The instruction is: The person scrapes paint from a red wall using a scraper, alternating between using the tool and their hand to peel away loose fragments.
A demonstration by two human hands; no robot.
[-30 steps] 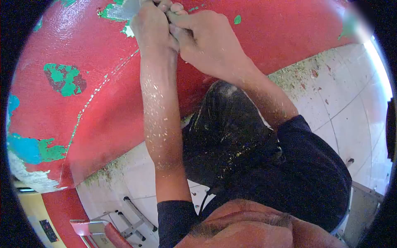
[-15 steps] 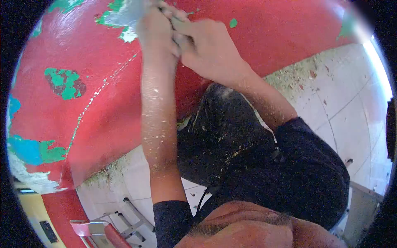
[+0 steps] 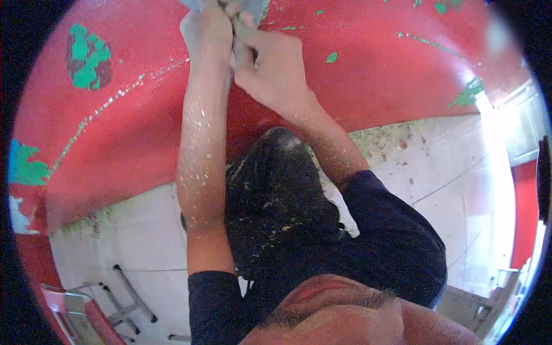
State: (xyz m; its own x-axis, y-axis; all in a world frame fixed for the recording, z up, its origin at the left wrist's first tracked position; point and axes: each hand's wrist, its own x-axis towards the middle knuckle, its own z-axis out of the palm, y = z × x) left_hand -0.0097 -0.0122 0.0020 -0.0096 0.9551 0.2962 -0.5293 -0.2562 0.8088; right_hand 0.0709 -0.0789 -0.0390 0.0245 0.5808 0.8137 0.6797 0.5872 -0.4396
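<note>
In the head view, my left hand [image 3: 208, 35] and my right hand [image 3: 271, 63] are close together at the top, fingers wrapped round what looks like a scraper [image 3: 253, 8]. Its flat grey blade shows only partly at the upper edge, and the fingers hide the handle. The blade lies against a red painted wall [image 3: 144, 126]. Green patches [image 3: 89, 57] show where the red has come off. Pale flakes cling to both forearms.
Paint crumbs [image 3: 397, 141] lie along the foot of the wall on the white tiled floor [image 3: 138, 244]. A red chair [image 3: 95, 316] with metal legs stands at lower left. My knee in dark trousers [image 3: 276, 178] is close to the wall.
The view has swung to the right, showing more wall and floor on that side. Both hands stay together on the scraper, and the pale scraped area by the blade has left view.
</note>
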